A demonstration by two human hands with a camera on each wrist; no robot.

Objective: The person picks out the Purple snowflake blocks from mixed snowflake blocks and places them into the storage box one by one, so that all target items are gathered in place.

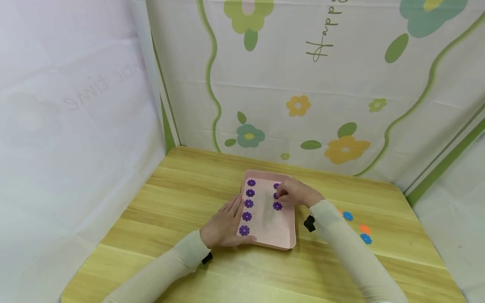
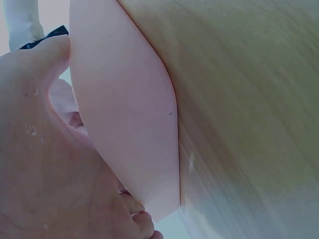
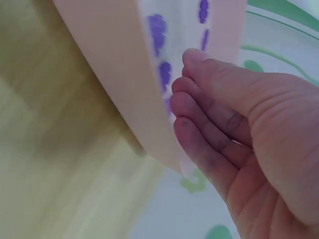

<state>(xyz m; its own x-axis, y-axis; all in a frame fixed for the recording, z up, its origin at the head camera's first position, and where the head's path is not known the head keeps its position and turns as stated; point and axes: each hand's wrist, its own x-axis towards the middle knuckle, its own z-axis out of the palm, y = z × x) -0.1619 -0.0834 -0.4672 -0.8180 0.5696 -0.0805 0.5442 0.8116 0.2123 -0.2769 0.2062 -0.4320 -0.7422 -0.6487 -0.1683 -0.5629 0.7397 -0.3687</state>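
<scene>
Head view: pink tray (image 1: 283, 235) sits mid-bench (image 1: 159, 210), holding a left column of five purple flower pieces (image 1: 247, 216) and a shorter right column (image 1: 277, 206). Left hand (image 1: 223, 225) lies on the tray's left rim, fingers straight, thumb along the near edge. Right hand (image 1: 297, 192) curls over the right column, fingertips apparently pinching a purple piece, though the piece is mostly hidden. Blue and orange flower pieces (image 1: 364, 234) lie to the right on the bench.

Left wrist view: left hand (image 2: 55, 169) against the tray wall (image 2: 129, 119). Risk: a push tilts or slides the tray, scattering the columns.

Right wrist view: right hand (image 3: 249, 129) with fingers bunched over the purple pieces (image 3: 156, 31). Risk: fingers brush neighbours out of line; a thin piece slips the pinch.
</scene>
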